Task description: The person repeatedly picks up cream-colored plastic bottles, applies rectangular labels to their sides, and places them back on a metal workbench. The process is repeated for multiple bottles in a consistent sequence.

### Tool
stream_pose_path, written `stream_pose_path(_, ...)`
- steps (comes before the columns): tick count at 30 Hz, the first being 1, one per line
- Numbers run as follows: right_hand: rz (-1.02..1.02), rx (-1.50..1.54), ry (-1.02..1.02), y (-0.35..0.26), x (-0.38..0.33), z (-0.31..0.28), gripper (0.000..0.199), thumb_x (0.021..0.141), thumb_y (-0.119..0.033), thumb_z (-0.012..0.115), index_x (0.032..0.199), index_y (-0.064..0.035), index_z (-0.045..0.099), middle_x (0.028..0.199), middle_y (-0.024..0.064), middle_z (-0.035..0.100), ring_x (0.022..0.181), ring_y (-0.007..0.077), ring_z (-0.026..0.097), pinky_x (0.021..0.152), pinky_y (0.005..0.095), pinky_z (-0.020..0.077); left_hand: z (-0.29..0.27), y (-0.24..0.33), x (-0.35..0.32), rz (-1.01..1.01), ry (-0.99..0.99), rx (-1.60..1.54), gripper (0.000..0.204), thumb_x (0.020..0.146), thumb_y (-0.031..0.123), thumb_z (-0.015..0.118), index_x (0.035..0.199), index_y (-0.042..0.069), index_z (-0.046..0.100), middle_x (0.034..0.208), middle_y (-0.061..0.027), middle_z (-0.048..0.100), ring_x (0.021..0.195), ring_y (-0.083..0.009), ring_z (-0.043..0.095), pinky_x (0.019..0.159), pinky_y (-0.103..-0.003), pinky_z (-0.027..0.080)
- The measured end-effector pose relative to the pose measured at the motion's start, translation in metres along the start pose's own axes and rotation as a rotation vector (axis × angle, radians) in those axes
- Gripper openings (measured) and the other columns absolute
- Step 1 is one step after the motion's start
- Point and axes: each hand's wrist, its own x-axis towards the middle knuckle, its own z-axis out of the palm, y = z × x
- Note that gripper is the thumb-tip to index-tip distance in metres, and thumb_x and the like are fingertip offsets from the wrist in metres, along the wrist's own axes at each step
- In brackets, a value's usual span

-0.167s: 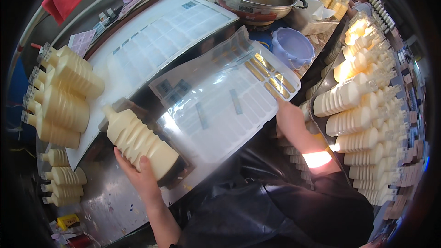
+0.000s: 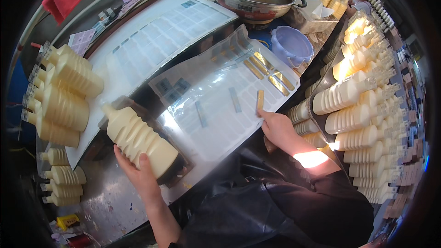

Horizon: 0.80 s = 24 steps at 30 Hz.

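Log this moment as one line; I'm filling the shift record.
left hand: grips cream ribbed bottle lying on the bench | right hand: fingers lift gold label strip off glossy label sheet

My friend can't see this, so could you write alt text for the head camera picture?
A person's left hand grips a ribbed cream bottle lying on a metal table, while the right hand lifts a gold sticker from a glossy sheet. Many more bottles lie around.

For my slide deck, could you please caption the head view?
Left hand holds a cream ribbed bottle; right hand lifts a gold label off a sticker sheet.
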Motion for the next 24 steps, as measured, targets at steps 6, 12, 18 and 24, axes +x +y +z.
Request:
stream_pose_path(6, -0.037, -0.201, 0.046, 0.025, 0.041, -0.013, 0.042, 0.094, -0.009, 0.053, 0.131, -0.0195, 0.068, 0.086, 0.0141, 0.064, 0.081, 0.0371, 0.068, 0.070, 0.0478, 0.0552, 0.000, 0.005, 0.001, -0.020, -0.005, -0.040, 0.082, 0.097, 0.007, 0.062, 0.164, 0.001, 0.015, 0.162, -0.0202, 0.032, 0.145, -0.0283, 0.039, 0.122, -0.039, 0.028)
stream_pose_path(12, 0.082, -0.024, 0.317, 0.043, 0.017, -0.002, 0.019, 0.091, -0.025, 0.068, 0.090, -0.0070, 0.074, 0.080, 0.0145, 0.068, 0.073, 0.0344, 0.069, 0.067, 0.0460, 0.0549, 0.001, 0.008, 0.002, -0.037, 0.004, -0.058, 0.089, 0.094, 0.010, 0.067, 0.164, 0.002, 0.014, 0.161, -0.0197, 0.034, 0.144, -0.0291, 0.040, 0.121, -0.039, 0.029)
stream_pose_path(18, 0.669, 0.812, 0.074, 0.064, 0.025, 0.010, 0.038, 0.082, -0.033, 0.083, 0.071, -0.0008, 0.067, 0.057, 0.0052, 0.061, 0.051, 0.0187, 0.059, 0.051, 0.0320, 0.0457, -0.011, -0.002, 0.014, -0.055, -0.026, -0.048, 0.085, 0.096, 0.008, 0.062, 0.164, 0.003, 0.012, 0.159, -0.0207, 0.035, 0.143, -0.0296, 0.041, 0.121, -0.040, 0.029)
stream_pose_path(24, 0.396, 0.070, 0.082, 0.047, 0.028, -0.030, 0.023, 0.079, -0.023, 0.074, 0.076, -0.0001, 0.077, 0.065, 0.0140, 0.071, 0.059, 0.0255, 0.071, 0.059, 0.0387, 0.0550, -0.008, 0.007, 0.027, -0.137, -0.021, -0.176, 0.080, 0.098, 0.011, 0.056, 0.164, 0.004, 0.012, 0.155, -0.0207, 0.039, 0.139, -0.0286, 0.044, 0.118, -0.041, 0.034)
